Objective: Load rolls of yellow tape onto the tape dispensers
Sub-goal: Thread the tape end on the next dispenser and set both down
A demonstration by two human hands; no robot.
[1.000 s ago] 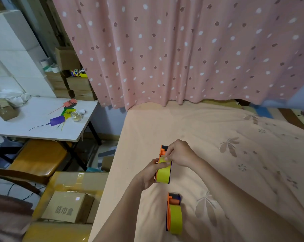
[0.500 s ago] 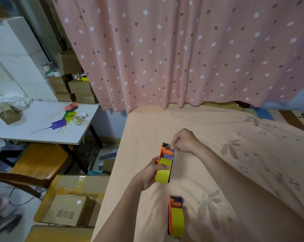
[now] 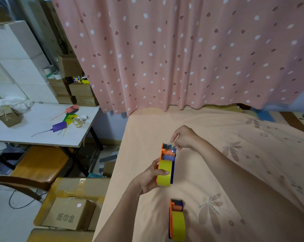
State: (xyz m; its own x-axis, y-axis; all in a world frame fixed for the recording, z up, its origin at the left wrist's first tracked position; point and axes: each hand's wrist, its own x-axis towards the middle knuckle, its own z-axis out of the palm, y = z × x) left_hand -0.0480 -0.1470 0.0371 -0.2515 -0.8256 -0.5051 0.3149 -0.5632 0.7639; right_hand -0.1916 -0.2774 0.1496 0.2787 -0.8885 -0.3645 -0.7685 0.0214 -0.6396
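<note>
Above the bed, my left hand (image 3: 150,177) grips an orange and blue tape dispenser (image 3: 167,154) that carries a yellow tape roll (image 3: 164,172); my thumb lies across the roll. My right hand (image 3: 184,137) pinches the tape's free end (image 3: 173,146) at the far tip of that dispenser. A second orange and blue dispenser (image 3: 176,206) with its own yellow tape roll (image 3: 178,225) lies on the sheet nearer to me, untouched.
The bed (image 3: 217,137) has a peach flowered sheet, with a pink dotted curtain (image 3: 182,49) behind it. To the left stand a white table (image 3: 34,126) with tags, a jar and a small box, a wooden chair (image 3: 37,165) and cardboard boxes (image 3: 69,213) on the floor.
My right hand has moved from the roll's top out to the dispenser's far tip, drawing the tape end along. My left hand has kept holding the dispenser.
</note>
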